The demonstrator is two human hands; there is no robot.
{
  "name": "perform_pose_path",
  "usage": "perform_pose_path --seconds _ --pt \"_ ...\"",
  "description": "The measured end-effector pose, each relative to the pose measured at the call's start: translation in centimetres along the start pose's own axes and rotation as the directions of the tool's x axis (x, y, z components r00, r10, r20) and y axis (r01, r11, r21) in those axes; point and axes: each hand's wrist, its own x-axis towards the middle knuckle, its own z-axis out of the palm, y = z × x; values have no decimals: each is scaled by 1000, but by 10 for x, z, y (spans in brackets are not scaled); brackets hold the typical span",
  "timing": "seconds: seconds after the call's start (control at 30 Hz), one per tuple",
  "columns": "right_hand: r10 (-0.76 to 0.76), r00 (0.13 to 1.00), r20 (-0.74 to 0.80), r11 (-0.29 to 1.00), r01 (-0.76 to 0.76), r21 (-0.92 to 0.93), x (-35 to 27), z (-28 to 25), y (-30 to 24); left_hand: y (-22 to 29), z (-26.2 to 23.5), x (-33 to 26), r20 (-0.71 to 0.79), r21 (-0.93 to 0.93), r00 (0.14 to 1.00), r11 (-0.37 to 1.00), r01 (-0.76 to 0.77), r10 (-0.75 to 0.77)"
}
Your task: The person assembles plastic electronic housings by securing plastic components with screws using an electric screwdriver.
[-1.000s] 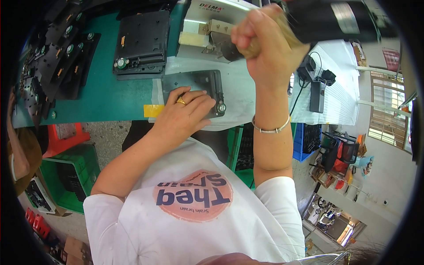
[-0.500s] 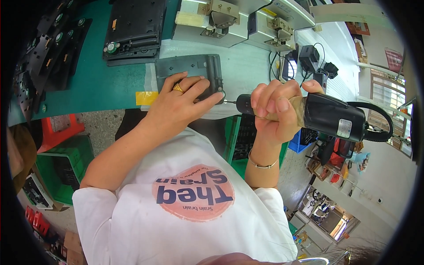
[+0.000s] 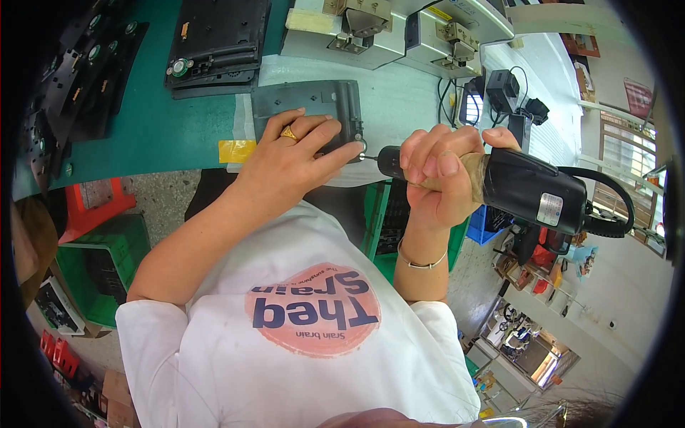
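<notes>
A dark grey plastic panel (image 3: 314, 96) lies on the near edge of the table, with a long raised ridge along its right side. My left hand (image 3: 292, 153) is closed over its lower part and holds it down, index finger reaching to the right corner by a small round part. In my right hand (image 3: 442, 171) is a black electric screwdriver (image 3: 535, 189), held level with fingers wrapped round its taped grip. Its thin bit meets the panel's right corner near my left fingertip. The exact contact point is too small to make out.
Similar dark panels (image 3: 221, 39) are stacked behind on the green mat, and more stand at the far left (image 3: 93, 78). Two metal-cased machines (image 3: 349, 50) stand at the back. A yellow label (image 3: 236, 151) lies left of my hand. Green crates (image 3: 89, 278) sit below the table.
The whole view has shifted slightly, so the table sits a little higher in it. My hands, the panel and the screwdriver keep nearly the same places relative to one another.
</notes>
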Motion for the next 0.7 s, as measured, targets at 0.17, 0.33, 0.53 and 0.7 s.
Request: perform_pose_path --seconds 0.17,0.33,0.53,0.7 --pt "-37 996 79 996 43 -76 -2 -1 3 1 0 0 -2 -10 1000 1000 6 -6" --pt "-3 1000 21 987 7 -160 -6 12 1 1 1 -1 -1 -3 1000 1000 9 -9" --pt "-68 995 66 974 81 -210 -8 6 6 -1 -1 0 14 -1 1000 1000 10 -10" --pt "-65 998 -19 987 61 -150 -10 14 4 -3 0 -1 6 -1 1000 1000 -9 9"
